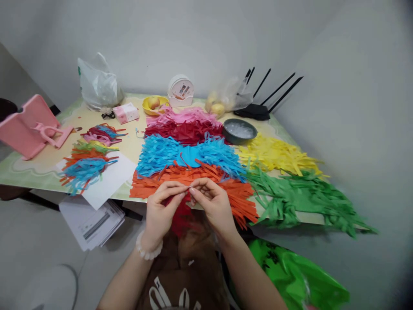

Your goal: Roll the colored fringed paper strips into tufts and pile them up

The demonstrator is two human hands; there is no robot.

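Note:
My left hand [164,209] and my right hand [213,206] meet at their fingertips over the table's front edge. Both are closed in a pinch, around something thin and too small to make out. Beneath and between them shows red fringed material [181,219]; whether it hangs from my fingers is unclear. Just beyond my hands lies orange fringed paper [151,181]. Blue fringed paper [158,153] is behind it, then dark red fringe [180,131] and pink fringe [190,115].
Green fringe [303,193] and yellow fringe [277,155] spread at the right, near a dark bowl [239,131]. Small multicoloured strip bundles [87,168] lie left, past a pink stand [29,127]. Behind are a plastic bag [98,84], a yellow dish [151,111] and a black router [254,112].

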